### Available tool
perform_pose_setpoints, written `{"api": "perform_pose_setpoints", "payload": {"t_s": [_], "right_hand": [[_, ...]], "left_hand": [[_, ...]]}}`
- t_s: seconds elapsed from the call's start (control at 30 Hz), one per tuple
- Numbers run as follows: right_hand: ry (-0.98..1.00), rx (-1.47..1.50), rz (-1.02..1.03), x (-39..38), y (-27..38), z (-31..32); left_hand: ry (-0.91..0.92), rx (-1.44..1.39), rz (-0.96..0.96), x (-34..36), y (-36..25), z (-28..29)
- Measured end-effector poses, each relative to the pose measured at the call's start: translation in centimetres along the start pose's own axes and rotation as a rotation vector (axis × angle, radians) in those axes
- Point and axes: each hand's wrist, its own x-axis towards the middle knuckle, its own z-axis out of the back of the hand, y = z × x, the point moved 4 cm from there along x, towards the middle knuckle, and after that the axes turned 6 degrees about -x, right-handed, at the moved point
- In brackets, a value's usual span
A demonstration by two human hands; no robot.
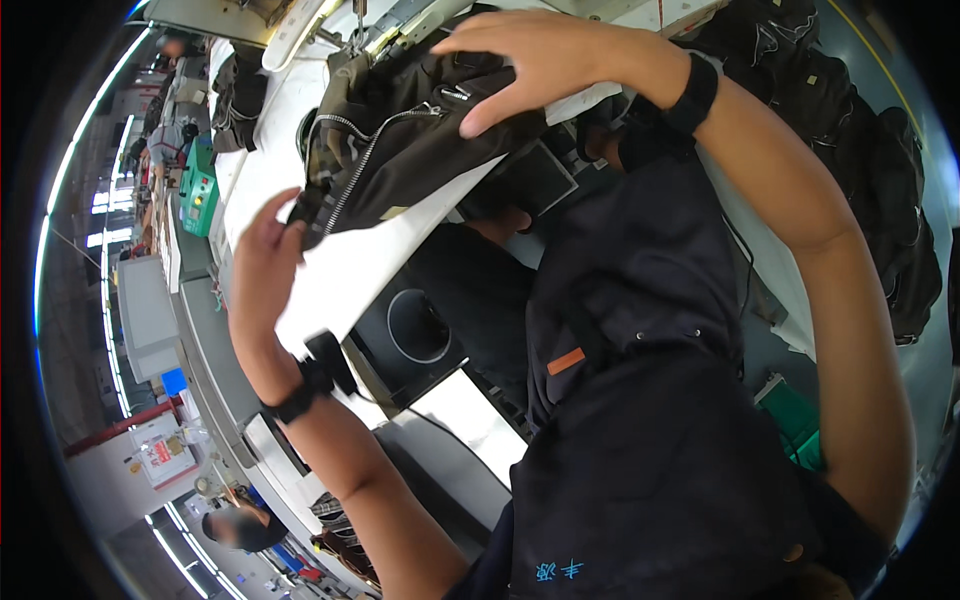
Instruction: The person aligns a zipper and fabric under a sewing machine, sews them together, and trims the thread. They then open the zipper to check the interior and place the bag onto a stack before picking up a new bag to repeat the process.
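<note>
A dark brown garment (410, 165) with a silver zipper (352, 190) and some camouflage-patterned cloth lies across the white worktable (330, 275), under the sewing machine (297, 35). At the garment's left corner, close to the zipper's lower end, my left hand (265, 265) has its thumb and fingers closed on the cloth. My right hand (540, 60) is over the garment's right part, thumb and fingers spread apart. Whether its fingertips press on the cloth I cannot tell. The machine's needle area is partly hidden by the garment.
Dark garments with pale piping (860, 150) are heaped on the right. Another dark piece (238, 95) lies on the table at the far left, near a green box (199, 187). A green bin (790, 415) stands low at the right. A person (245, 528) is at the lower left.
</note>
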Motion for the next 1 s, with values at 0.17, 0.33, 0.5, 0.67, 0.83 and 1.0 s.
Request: {"api": "perform_pose_setpoints", "payload": {"t_s": [0.17, 0.33, 0.5, 0.67, 0.83, 1.0], "right_hand": [[0.111, 0.181, -0.182, -1.4, 0.6, -3.2], [-0.337, -0.186, 0.098, 1.7, 1.8, -4.3], [0.129, -0.282, -0.066, 5.0, -0.3, -6.7], [-0.029, -0.036, -0.164, -0.8, 3.9, -0.9], [-0.179, 0.251, -0.183, -9.9, 11.6, 2.0], [-0.333, 0.481, -0.216, -8.4, 9.9, 0.6]], "left_hand": [[-0.195, 0.214, -0.482, 3.0, -2.7, -1.0], [-0.131, 0.292, -0.537, 4.7, -5.1, -3.6], [-0.278, 0.302, -0.579, 4.6, -4.8, -2.9], [-0.449, 0.221, -0.612, 4.9, -3.7, -2.9], [-0.305, 0.072, -0.489, 5.2, -3.3, -5.9], [-0.289, 0.034, -0.352, 3.8, -3.8, -7.1]]}}
